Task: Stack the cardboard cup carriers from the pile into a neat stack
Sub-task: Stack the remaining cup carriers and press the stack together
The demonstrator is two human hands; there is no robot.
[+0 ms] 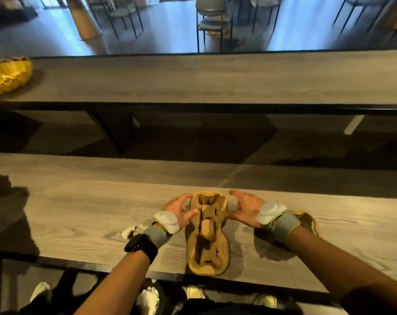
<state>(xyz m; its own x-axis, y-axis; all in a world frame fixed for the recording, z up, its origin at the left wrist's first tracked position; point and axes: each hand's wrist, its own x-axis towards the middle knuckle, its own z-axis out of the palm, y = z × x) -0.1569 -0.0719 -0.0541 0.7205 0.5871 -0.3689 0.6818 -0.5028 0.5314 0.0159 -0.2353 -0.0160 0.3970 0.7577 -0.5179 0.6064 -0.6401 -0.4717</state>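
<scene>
Cup carriers (207,246) are lying lengthwise near-to-far; spread left hand (178,212) is touching their far end, spread right hand (244,210) hovering just beside.

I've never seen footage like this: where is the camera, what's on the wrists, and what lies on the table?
No machine here: a person wears a camera on the head, so this single picture looks down at their own arms. The left hand and right hand are spread open on either side of the far end of the cardboard cup carriers, seemingly several nested together, lying on the wooden table. Nothing is lifted. Each wrist carries a grey band with a white device, purpose unclear; the left also has a black watch. Another carrier lies partly hidden by the right wrist, and something yellow sits on the farther table.
</scene>
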